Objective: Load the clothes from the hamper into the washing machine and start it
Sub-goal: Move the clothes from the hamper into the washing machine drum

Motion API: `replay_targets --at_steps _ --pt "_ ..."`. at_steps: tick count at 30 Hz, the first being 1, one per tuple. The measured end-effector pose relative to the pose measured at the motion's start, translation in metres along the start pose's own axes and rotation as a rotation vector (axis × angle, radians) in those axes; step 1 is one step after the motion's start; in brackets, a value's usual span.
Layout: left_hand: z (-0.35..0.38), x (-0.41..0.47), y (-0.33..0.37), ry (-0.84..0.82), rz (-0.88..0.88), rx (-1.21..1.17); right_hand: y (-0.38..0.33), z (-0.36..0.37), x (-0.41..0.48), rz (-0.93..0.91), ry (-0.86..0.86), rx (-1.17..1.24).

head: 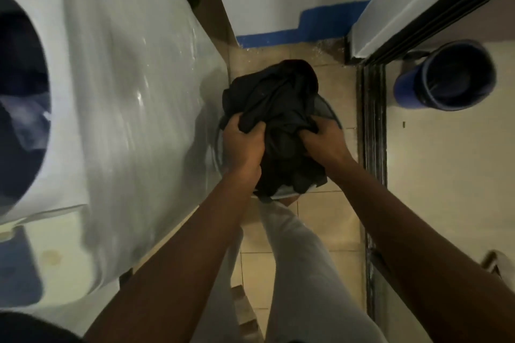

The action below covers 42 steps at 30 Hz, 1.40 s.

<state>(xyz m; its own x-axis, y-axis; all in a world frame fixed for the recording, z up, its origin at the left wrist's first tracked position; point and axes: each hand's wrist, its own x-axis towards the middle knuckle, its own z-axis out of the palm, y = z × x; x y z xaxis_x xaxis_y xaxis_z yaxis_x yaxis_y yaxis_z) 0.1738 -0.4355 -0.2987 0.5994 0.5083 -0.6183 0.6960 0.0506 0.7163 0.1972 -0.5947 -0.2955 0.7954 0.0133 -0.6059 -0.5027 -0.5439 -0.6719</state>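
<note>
Below, head view: both arms reach down to a round grey hamper that stands on the tan tiled floor, just beside the white washing machine.

- Bundle of dark clothes heaped in and above the hamper, covering most of its rim.
- Left hand: fingers curled into the cloth, gripping the bundle's near left side.
- Right hand: fingers buried in the fabric, gripping the near right side.
- Machine's drum opening at far left, dark; bluish fabric lies inside it.
- White trouser leg between the forearms.
- Dark door track runs right of the hamper; beyond it stands a blue bucket, well apart from the clothes.
- Blue painted strip along the base of the far wall.
</note>
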Motion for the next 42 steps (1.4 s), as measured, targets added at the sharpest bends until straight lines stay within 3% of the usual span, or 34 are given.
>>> replay_targets --at_steps 9,24,34,42 --pt "-0.085 -0.088 0.096 -0.034 0.139 -0.080 -0.113 -0.037 -0.126 -0.124 0.070 0.061" --pt "-0.243 -0.145 0.228 -0.070 0.368 -0.325 -0.292 -0.024 -0.237 -0.398 0.146 0.189" --pt "-0.359 -0.160 0.286 -0.032 0.568 -0.368 -0.396 0.019 -0.278 -0.513 0.081 0.254" --pt "-0.444 -0.158 0.290 0.081 0.555 -0.463 -0.450 0.082 -0.291 -0.612 -0.068 0.203"
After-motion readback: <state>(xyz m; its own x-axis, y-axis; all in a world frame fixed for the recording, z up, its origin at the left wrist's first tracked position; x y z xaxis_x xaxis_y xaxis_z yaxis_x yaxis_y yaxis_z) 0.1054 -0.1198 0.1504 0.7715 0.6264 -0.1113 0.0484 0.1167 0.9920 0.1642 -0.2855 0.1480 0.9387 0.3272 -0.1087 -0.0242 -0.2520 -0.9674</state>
